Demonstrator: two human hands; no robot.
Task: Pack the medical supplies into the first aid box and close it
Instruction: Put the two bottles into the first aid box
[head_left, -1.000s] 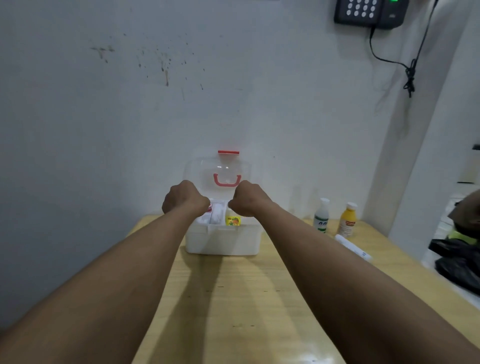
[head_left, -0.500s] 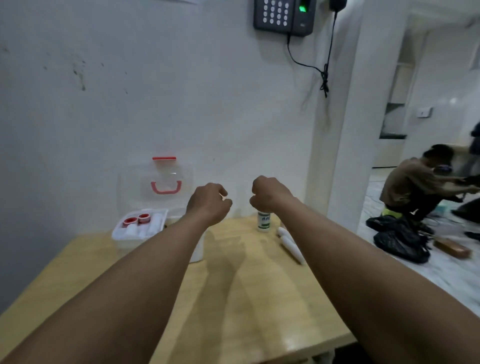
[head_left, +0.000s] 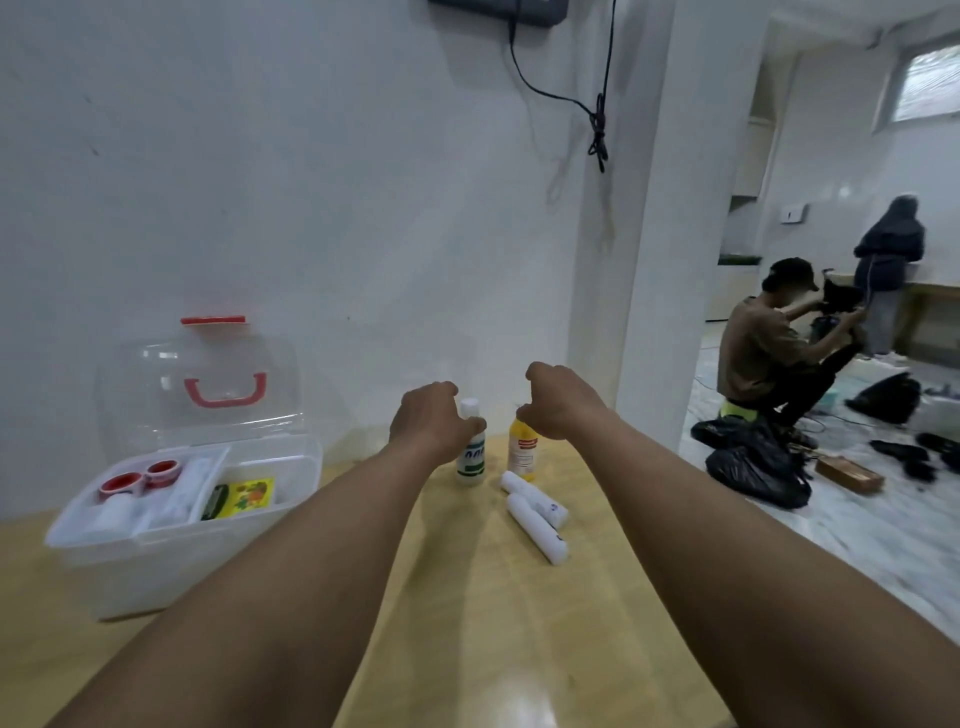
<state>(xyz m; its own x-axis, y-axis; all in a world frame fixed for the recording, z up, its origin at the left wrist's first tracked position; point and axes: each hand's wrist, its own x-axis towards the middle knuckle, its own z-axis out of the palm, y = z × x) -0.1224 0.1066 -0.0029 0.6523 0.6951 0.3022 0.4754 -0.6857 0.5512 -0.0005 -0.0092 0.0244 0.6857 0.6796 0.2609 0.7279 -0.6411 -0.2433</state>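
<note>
Sitting open at about 9 o'clock on the wooden table (head_left: 467, 623) is the first aid box (head_left: 171, 530), lid up, tape rolls (head_left: 140, 475) inside. Both arms are stretching out toward 12. The left hand (head_left: 431, 418) is curling around the white bottle (head_left: 471, 452); the right hand (head_left: 558, 397) is touching the yellow bottle (head_left: 521, 449) top, can't tell if it's gripping. Two white tubes (head_left: 535, 514) are lying just nearer, untouched.
</note>
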